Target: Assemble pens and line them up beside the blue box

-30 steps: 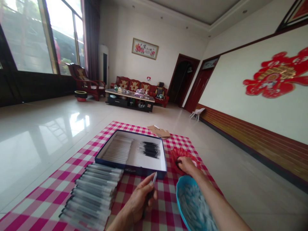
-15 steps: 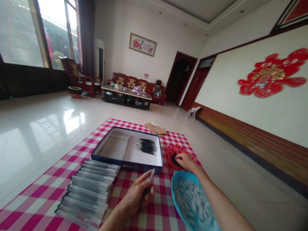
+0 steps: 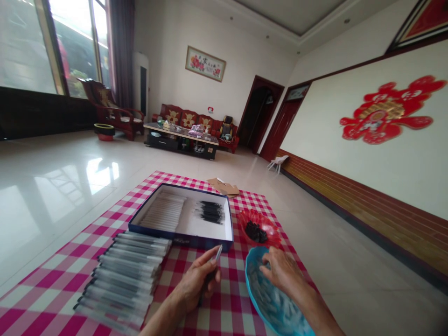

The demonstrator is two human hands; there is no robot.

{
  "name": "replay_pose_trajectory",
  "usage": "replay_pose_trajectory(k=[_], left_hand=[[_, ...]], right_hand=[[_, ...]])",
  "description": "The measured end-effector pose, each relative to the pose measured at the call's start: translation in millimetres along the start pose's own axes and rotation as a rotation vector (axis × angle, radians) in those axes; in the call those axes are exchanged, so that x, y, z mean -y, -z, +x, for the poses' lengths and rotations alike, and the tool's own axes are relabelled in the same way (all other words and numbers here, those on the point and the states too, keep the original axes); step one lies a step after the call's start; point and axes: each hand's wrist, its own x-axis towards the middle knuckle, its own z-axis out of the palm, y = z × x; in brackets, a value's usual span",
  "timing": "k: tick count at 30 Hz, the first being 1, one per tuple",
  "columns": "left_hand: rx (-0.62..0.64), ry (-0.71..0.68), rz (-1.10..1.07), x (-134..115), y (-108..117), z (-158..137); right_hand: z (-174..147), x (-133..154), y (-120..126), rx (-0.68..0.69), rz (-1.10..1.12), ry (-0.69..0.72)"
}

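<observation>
My left hand (image 3: pixel 200 280) is closed around a pen (image 3: pixel 219 252), its clear pointed end sticking up past the thumb and the rest mostly hidden by the fingers. Over the blue bowl (image 3: pixel 249 280) hovers my right hand (image 3: pixel 283 269), its fingers bent and a gap showing between the tips. Small clear pieces (image 3: pixel 268 291), perhaps pen caps, fill that bowl. Behind it, a red fluted bowl (image 3: pixel 271 227) contains small black pieces (image 3: pixel 256 232). A stack of clear-barrelled pens (image 3: pixel 122 275) lies left of my left hand.
A shallow dark-blue box (image 3: pixel 201 242) with white inside holds a row of clear tubes (image 3: pixel 164 212) and a bunch of black-tipped refills (image 3: pixel 211 212). Brown cardboard (image 3: pixel 226 187) lies at the far edge of the checked tablecloth (image 3: pixel 115 210). A low table (image 3: pixel 180 140) stands farther back.
My right hand has moved from the red bowl back to the blue bowl, uncovering the black pieces. The left hand still holds the pen in about the same place.
</observation>
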Motion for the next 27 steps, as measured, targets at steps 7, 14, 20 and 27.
replay_pose_trajectory(k=[7,14,20,27], left_hand=[[-0.013,-0.003,0.027,-5,-5,-4],[0.015,-0.021,0.037,-5,-4,-6],[0.061,-0.042,0.069,1,1,-4],[0.078,-0.106,0.217,-1,-3,-8]], right_hand=[[-2,3,-16,-0.004,-0.065,0.028],[0,18,7,-0.147,0.327,-0.214],[-14,62,25,-0.19,1.064,-0.332],[-20,86,-5,-0.183,1.339,-0.341]])
